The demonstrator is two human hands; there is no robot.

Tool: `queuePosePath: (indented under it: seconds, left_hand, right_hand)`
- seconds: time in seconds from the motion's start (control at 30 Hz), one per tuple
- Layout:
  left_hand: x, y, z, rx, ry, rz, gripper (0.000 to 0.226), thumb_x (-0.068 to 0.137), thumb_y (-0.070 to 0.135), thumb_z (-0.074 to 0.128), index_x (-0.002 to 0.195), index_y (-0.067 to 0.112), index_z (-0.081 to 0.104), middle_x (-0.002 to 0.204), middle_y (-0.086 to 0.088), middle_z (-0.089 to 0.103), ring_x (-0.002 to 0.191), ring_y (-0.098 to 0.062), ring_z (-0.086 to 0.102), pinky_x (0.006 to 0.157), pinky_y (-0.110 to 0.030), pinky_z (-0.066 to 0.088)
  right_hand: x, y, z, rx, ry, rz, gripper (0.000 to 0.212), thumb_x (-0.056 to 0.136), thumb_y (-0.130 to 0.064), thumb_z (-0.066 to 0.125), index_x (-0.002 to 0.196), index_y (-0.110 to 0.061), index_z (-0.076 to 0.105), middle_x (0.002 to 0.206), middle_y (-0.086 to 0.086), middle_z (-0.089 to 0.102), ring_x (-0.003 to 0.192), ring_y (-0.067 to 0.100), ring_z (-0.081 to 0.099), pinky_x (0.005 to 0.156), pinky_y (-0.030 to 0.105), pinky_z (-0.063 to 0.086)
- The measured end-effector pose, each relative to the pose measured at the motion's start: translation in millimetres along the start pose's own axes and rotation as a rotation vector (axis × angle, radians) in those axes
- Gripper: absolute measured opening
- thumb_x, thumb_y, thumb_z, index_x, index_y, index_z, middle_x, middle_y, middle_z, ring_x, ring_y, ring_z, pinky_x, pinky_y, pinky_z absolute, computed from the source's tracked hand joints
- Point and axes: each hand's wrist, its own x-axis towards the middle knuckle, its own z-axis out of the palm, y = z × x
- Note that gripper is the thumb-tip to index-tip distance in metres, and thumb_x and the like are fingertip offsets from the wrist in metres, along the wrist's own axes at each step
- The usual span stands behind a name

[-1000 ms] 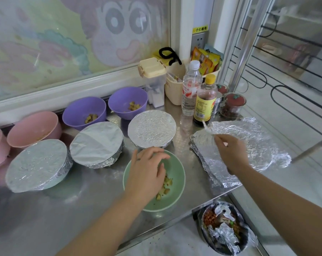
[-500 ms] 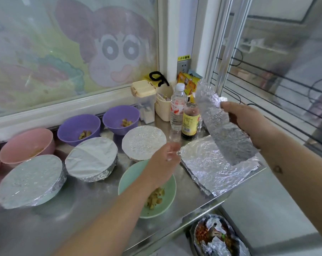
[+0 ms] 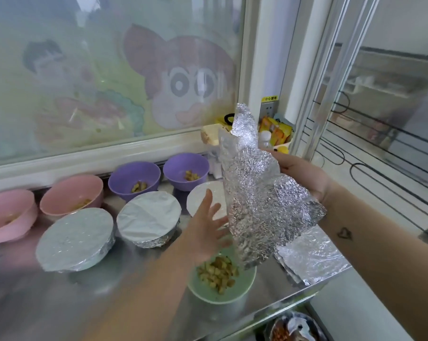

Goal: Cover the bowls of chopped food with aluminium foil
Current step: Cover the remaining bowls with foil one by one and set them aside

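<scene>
Head view: what's the room like, and what carries everything?

— A steel surface (image 3: 60, 303) runs under a frosted window (image 3: 134, 82) printed with cartoon figures. A glass sliding door (image 3: 380, 119) stands past the surface's right edge. Snack packets (image 3: 274, 130) are tucked into the far right corner.

— And the bowls?

— Along the far edge there are two pink bowls (image 3: 71, 193) and two purple bowls (image 3: 134, 178), all uncovered; the purple ones show bits of food. In front of them three foil-covered bowls (image 3: 75, 238) stand in a row. At the near edge sits a green bowl (image 3: 220, 291), uncovered, with chopped food (image 3: 217, 269) inside.

— Where's the foil?

— A stack of foil sheets (image 3: 311, 262) lies flat at the near right corner. One loose foil sheet (image 3: 264, 207), crinkled, is up in the air. It stands nearly upright above the green bowl's right side and the stack.

— Who has it?

— The right hand (image 3: 303, 175) grips it by its right edge, fingers hidden behind the sheet. The left hand (image 3: 205, 232) is blurred, fingers spread and straight, holding nothing. It is above the green bowl, just beside the sheet's left edge; whether it touches the foil I can't tell.

— Anything lower down?

— A container (image 3: 296, 328) of foil scraps and food waste shows beneath the near right corner.
</scene>
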Motion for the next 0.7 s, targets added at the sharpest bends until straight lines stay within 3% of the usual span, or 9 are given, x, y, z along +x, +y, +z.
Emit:
queuePosePath:
  seconds: [0.07,0.17,0.23,0.27,0.37,0.43,0.5,0.6,0.7]
  left_hand:
    - [-2.8,-6.6,-10.0,-0.100,-0.036,-0.039,0.086,0.090,0.074,0.049,0.155,0.022,0.029,0.153,-0.002,0.037,0.147,-0.039,0.029,0.121,-0.036,0.022]
    - [-7.6,-8.1,-26.2,-0.228,-0.207,-0.111,0.101,0.079,0.078,0.062,0.155,0.019,0.033,0.159,-0.016,0.033,0.147,-0.042,0.029,0.123,-0.057,0.009]
    - [-10.9,-2.9,-42.3,-0.257,-0.276,-0.074,0.089,0.085,0.070,0.061,0.151,0.013,0.043,0.156,-0.019,0.038,0.144,-0.041,0.034,0.123,-0.056,0.013]
    - [-15.4,1.3,-48.4,-0.262,-0.261,-0.042,0.078,0.089,0.060,0.063,0.148,0.011,0.047,0.154,-0.019,0.042,0.143,-0.039,0.038,0.123,-0.055,0.016]
    - [-22.5,18.7,-72.1,-0.164,-0.082,0.081,0.056,0.089,0.027,0.071,0.140,0.007,0.057,0.142,-0.020,0.056,0.133,-0.037,0.051,0.113,-0.055,0.037]
    - [-23.5,33.4,-90.1,-0.070,0.058,0.235,0.056,0.084,0.018,0.070,0.136,0.004,0.058,0.133,-0.020,0.062,0.125,-0.036,0.058,0.107,-0.053,0.045]
    - [-27.8,47.1,-99.2,0.059,0.162,0.363,0.053,0.081,0.009,0.072,0.132,0.002,0.059,0.126,-0.021,0.066,0.116,-0.035,0.062,0.102,-0.051,0.049]
    - [-36.3,59.0,-103.2,0.221,0.257,0.461,0.024,0.090,-0.001,0.063,0.113,0.005,0.066,0.108,-0.018,0.073,0.090,-0.028,0.071,0.077,-0.039,0.061]
    - [-40.9,50.5,-109.4,0.329,0.312,0.462,0.030,0.088,0.000,0.067,0.117,0.003,0.064,0.107,-0.017,0.074,0.090,-0.030,0.072,0.079,-0.040,0.058]
  right_hand:
    - [2.7,-3.3,13.7,0.060,-0.083,0.033,0.050,0.105,0.010,0.029,0.144,-0.015,0.047,0.141,0.005,0.055,0.121,0.018,0.063,0.092,0.017,0.055]
    - [4.5,-12.4,26.8,-0.023,-0.116,0.018,0.042,0.101,-0.011,0.055,0.140,0.003,0.054,0.121,0.013,0.072,0.106,0.021,0.071,0.057,0.012,0.053]
    - [8.6,-18.8,30.1,0.013,-0.288,0.026,0.049,0.062,-0.025,0.095,0.102,-0.002,0.080,0.087,0.008,0.078,0.076,0.018,0.076,0.050,0.021,0.055]
    - [9.7,-18.8,29.3,0.071,-0.301,0.041,0.044,0.049,-0.028,0.101,0.082,-0.005,0.083,0.078,0.009,0.077,0.066,0.020,0.075,0.047,0.025,0.056]
    - [27.2,-11.4,7.1,0.057,-0.047,0.052,0.028,0.098,-0.027,0.061,0.084,-0.007,0.075,0.066,0.008,0.074,0.054,0.020,0.072,0.042,0.024,0.053]
    - [30.8,-7.2,-7.2,-0.036,0.086,0.050,0.028,0.102,-0.027,0.054,0.106,-0.005,0.071,0.074,0.006,0.076,0.068,0.020,0.074,0.070,0.030,0.062]
    - [36.4,-2.1,-21.6,-0.104,0.087,0.043,0.036,0.102,-0.039,0.054,0.101,-0.013,0.078,0.076,0.002,0.074,0.075,0.018,0.071,0.092,0.042,0.053]
    - [38.9,10.4,-33.5,-0.094,0.023,0.110,0.060,0.096,-0.067,0.044,0.070,-0.021,0.073,0.065,0.001,0.062,0.053,0.016,0.059,0.060,0.032,0.045]
    - [37.9,43.6,-37.5,-0.343,0.060,0.080,0.054,0.082,-0.057,0.073,0.110,-0.011,0.066,0.093,0.008,0.067,0.071,0.017,0.064,0.063,0.031,0.050]
